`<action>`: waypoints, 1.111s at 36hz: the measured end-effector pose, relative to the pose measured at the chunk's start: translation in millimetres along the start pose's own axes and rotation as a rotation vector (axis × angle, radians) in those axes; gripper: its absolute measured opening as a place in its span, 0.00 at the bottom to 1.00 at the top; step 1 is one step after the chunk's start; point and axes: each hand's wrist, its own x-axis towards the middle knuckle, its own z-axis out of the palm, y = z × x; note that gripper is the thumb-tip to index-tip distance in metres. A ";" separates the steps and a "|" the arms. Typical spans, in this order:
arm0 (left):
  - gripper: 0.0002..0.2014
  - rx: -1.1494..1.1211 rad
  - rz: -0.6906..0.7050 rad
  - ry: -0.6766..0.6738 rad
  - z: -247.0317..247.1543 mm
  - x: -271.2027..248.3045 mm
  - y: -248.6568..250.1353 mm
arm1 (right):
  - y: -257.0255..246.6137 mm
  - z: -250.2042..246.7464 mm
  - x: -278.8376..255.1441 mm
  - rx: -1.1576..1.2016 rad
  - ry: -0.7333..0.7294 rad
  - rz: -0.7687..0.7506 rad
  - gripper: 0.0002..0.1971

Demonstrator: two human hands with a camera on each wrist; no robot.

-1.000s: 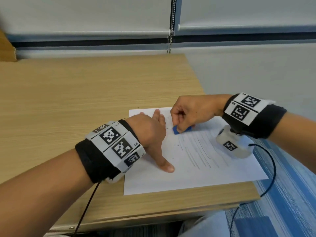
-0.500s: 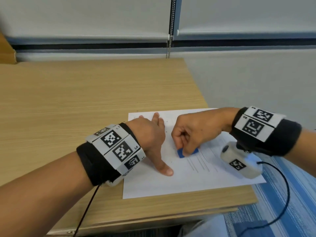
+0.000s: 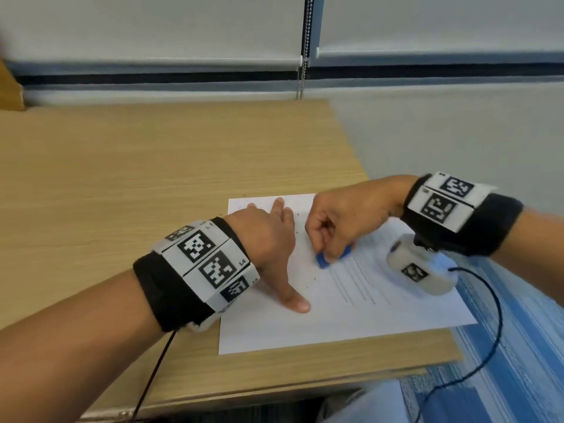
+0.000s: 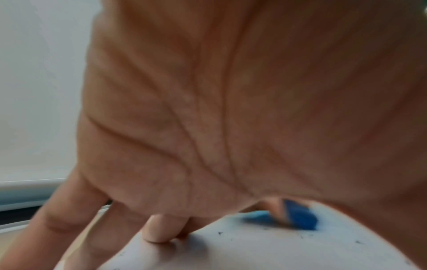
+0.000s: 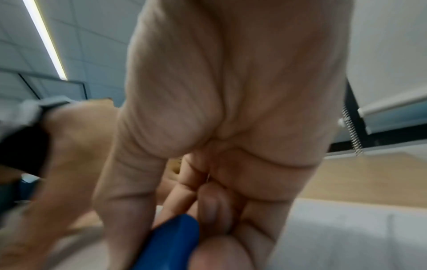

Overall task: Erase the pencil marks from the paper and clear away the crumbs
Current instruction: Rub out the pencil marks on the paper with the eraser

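Note:
A white paper (image 3: pixel 335 319) lies at the near right corner of the wooden desk (image 3: pixel 122 178), with faint pencil lines (image 3: pixel 354 285) on its right half. My right hand (image 3: pixel 341 227) pinches a blue eraser (image 3: pixel 323 260) and presses it onto the paper at the top of the lines. In the right wrist view the eraser (image 5: pixel 171 243) sits between thumb and curled fingers. My left hand (image 3: pixel 274 239) lies flat on the paper's left part, fingers spread and thumb stretched toward me. Small dark crumbs (image 3: pixel 308 283) dot the sheet; the left wrist view shows crumbs (image 4: pixel 302 235) beside the eraser (image 4: pixel 300 217).
The desk's right edge (image 3: pixel 360 166) runs just past the paper, with blue striped floor (image 3: pixel 518 361) below. A wall with roller blinds (image 3: pixel 152 25) and a bead chain (image 3: pixel 302 56) stands behind the desk. A black cable (image 3: pixel 488 331) hangs from my right wrist camera.
My right hand with the eraser moved down the paper toward me from the top of the lines, then stayed about there. My left hand kept its place on the sheet.

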 end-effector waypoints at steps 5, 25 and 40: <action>0.75 -0.006 0.001 -0.014 -2.2 -2.5 -1.0 | 6.8 -17.4 7.2 0.028 0.252 0.021 0.04; 0.75 -0.033 0.015 -0.022 -1.6 -1.6 -1.0 | -4.2 -1.0 10.0 0.027 0.013 -0.030 0.04; 0.75 -0.046 0.051 -0.005 1.9 -2.5 -4.7 | 19.1 -34.1 16.8 0.021 0.299 0.046 0.05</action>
